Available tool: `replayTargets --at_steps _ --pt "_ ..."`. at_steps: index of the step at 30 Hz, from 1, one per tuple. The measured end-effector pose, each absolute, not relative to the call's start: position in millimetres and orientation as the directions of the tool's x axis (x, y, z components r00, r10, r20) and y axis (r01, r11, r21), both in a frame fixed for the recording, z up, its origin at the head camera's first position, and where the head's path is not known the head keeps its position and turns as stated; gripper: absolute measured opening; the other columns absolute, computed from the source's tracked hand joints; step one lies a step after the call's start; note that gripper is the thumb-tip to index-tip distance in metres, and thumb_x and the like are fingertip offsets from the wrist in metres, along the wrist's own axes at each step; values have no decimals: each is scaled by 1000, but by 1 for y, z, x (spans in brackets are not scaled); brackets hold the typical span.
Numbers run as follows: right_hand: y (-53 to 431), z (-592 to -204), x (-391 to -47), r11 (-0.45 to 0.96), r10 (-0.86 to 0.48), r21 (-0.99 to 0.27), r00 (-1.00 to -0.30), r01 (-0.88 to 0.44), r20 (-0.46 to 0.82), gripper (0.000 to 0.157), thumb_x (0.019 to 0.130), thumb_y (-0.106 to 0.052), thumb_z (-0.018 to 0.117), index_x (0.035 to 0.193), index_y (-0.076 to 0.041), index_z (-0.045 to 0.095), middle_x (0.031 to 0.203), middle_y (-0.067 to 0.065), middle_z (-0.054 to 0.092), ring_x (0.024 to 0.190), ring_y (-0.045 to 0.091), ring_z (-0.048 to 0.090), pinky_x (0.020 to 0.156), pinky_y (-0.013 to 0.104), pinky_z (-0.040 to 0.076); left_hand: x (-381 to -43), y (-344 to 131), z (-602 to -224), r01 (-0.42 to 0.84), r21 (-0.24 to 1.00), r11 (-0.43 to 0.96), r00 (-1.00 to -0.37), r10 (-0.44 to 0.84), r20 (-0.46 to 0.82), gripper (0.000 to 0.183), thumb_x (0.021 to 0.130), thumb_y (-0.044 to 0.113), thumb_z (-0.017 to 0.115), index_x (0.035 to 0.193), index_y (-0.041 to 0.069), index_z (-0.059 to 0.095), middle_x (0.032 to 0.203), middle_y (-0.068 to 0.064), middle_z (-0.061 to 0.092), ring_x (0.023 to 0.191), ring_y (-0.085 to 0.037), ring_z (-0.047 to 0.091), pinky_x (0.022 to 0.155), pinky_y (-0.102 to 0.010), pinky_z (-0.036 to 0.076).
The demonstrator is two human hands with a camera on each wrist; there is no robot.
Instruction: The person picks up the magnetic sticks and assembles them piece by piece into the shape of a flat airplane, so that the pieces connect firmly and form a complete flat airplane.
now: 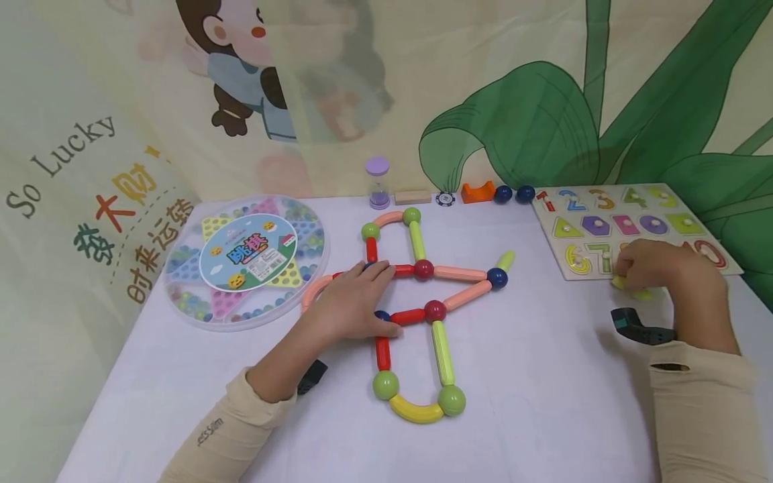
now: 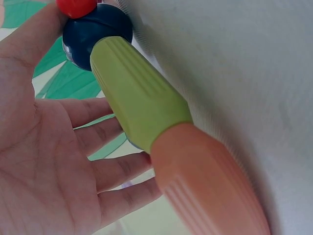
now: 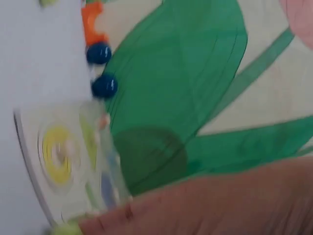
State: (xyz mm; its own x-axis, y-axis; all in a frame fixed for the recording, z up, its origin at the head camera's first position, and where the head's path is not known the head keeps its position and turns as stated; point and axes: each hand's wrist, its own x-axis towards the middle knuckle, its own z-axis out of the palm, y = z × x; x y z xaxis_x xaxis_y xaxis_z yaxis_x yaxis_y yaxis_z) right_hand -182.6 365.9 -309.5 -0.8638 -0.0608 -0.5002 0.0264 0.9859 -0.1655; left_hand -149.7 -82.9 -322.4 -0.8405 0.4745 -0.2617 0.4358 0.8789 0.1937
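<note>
On the white table lies a fish-like outline of magnetic sticks and balls in red, green, salmon, yellow and blue. My left hand rests over its left part, thumb beside a dark blue ball and fingers fairly straight. In the left wrist view, a green stick and a salmon stick pass in front of those fingers. At the number board's near edge, my right hand has its fingers curled down on a yellow-green stick. Part of that stick is hidden under the fingers.
A wooden number puzzle board lies at the right. A round Chinese checkers box is at the left. Along the back stand a purple sand timer, a wooden block, an orange piece and two blue balls.
</note>
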Motion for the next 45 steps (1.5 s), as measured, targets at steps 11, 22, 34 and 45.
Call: replayTargets --at_steps 11,22,34,45 --pt "261 -309 -189 864 -436 -412 -839 -289 -326 18 75 -8 72 90 -15 67 82 -3 61 77 17 52 70 30 49 -149 -82 -322 432 194 881 -840 471 -271 99 64 58 71 143 18 28 145 -1 28 130 -32 24 89 -48 41" --pt "248 -315 -192 842 -461 -421 -855 -337 -238 13 76 -12 72 88 -14 67 78 -4 60 73 17 52 67 29 48 -149 -83 -322 432 188 882 -841 469 -268 99 63 58 71 143 18 27 145 -2 28 130 -32 24 89 -48 42" --pt "253 -316 -268 906 -357 -272 -931 -324 -80 43 85 -10 58 125 1 48 126 23 42 99 34 49 80 48 45 -150 -84 -322 433 197 880 -840 473 -266 99 64 59 71 143 18 28 144 -2 28 130 -32 24 90 -48 41" --pt "233 -325 -303 956 -279 -164 -927 -244 -250 44 86 -10 56 128 -1 46 123 25 38 105 39 41 90 56 36 -151 -84 -325 431 201 880 -840 472 -266 98 64 60 69 143 19 28 144 0 28 130 -32 24 93 -48 38"
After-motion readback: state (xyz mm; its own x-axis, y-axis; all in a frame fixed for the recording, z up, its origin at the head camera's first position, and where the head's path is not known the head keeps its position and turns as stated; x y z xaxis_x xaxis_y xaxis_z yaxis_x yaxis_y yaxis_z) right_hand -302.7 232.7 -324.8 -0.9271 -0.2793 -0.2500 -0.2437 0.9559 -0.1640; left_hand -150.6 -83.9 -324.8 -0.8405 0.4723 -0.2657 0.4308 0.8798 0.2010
